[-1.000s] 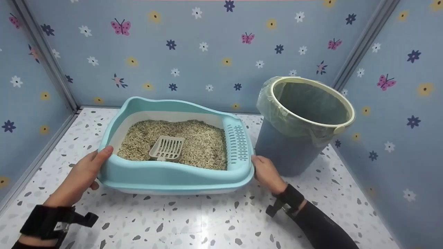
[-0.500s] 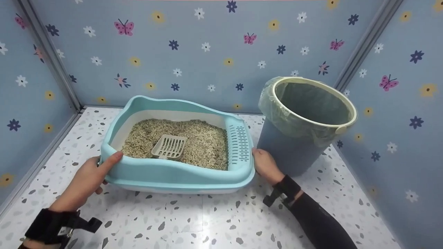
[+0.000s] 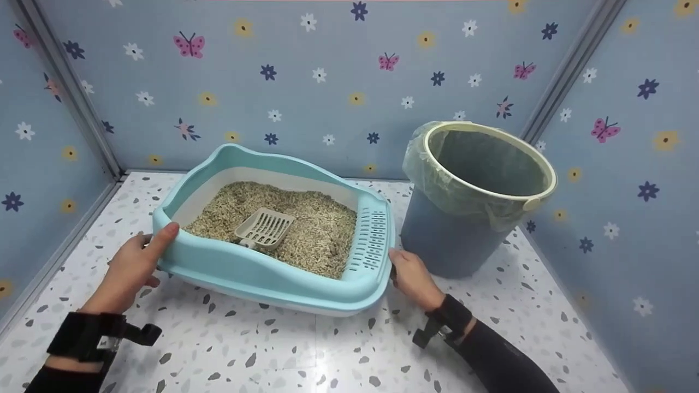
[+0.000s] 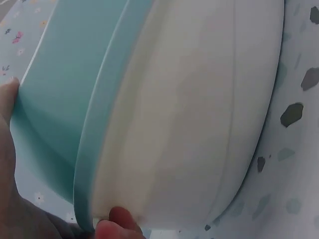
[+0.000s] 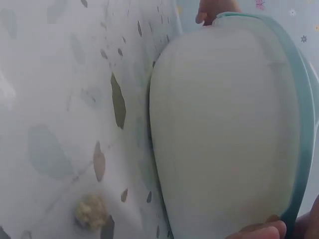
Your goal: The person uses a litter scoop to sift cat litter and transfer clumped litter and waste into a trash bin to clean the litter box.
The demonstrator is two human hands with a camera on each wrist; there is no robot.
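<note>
A light-blue and white litter box point(image 3: 240, 267) stands on the speckled surface, turned slightly so its right end is nearer me. My left hand point(image 3: 128, 267) grips its left front corner, thumb over the rim; in the left wrist view, fingertips point(image 4: 119, 224) curl under the blue lip. At the right end, my right hand point(image 3: 412, 275) holds the edge; in the right wrist view its fingers point(image 5: 259, 231) press beneath the lip. Inside lies grainy litter point(image 3: 322, 229). A beige slotted litter scoop point(image 3: 267, 228) rests on it, its handle mostly hidden behind the front wall.
A dark blue-grey bin point(image 3: 453, 234) with a cream rim and a translucent liner point(image 3: 437, 180) stands close to the box's right. Patterned panels point(image 3: 317, 82) enclose the back and sides. The right wrist view shows a small beige lump point(image 5: 92, 211) on the speckled surface point(image 3: 262, 349).
The litter box has turned: its right end has come nearer me and its left end has shifted back. Both hands have kept hold; the scoop and litter have moved along with it.
</note>
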